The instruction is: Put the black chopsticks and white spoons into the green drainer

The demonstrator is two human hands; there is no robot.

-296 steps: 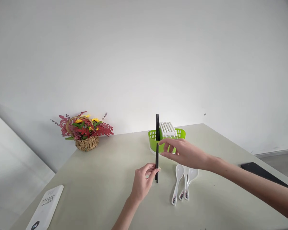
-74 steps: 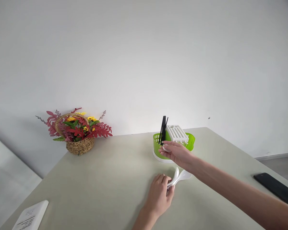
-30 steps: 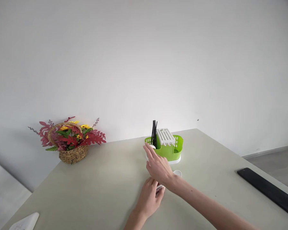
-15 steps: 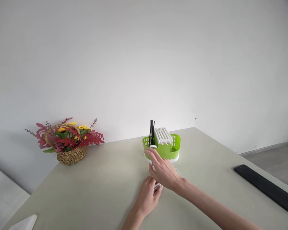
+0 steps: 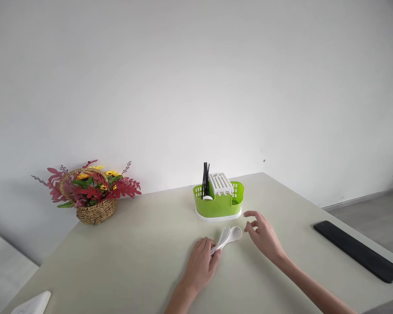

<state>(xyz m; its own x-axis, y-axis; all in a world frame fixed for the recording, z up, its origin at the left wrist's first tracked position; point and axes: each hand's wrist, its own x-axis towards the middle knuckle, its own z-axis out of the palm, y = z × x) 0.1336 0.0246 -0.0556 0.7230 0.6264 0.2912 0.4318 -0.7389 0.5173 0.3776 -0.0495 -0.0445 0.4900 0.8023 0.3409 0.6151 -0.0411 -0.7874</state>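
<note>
My left hand (image 5: 200, 264) lies on the table and grips the handles of two white spoons (image 5: 228, 235), whose bowls point away toward a green cutlery holder (image 5: 219, 205). The holder stands on a white base, with black chopsticks (image 5: 205, 179) upright in its left part, a white spoon bowl (image 5: 208, 198) showing beside them, and a white slotted insert (image 5: 220, 183) on top. My right hand (image 5: 263, 233) hovers just right of the spoon bowls, fingers spread, holding nothing.
A wicker basket of red and yellow flowers (image 5: 91, 194) stands at the back left of the pale table (image 5: 134, 257). A black flat object (image 5: 356, 250) lies at the right edge. A white card corner (image 5: 32, 304) shows at the bottom left.
My right hand has left a spoon in the green holder and drawn back to the right, down beside the spoons. My left hand has stayed on the spoon handles.
</note>
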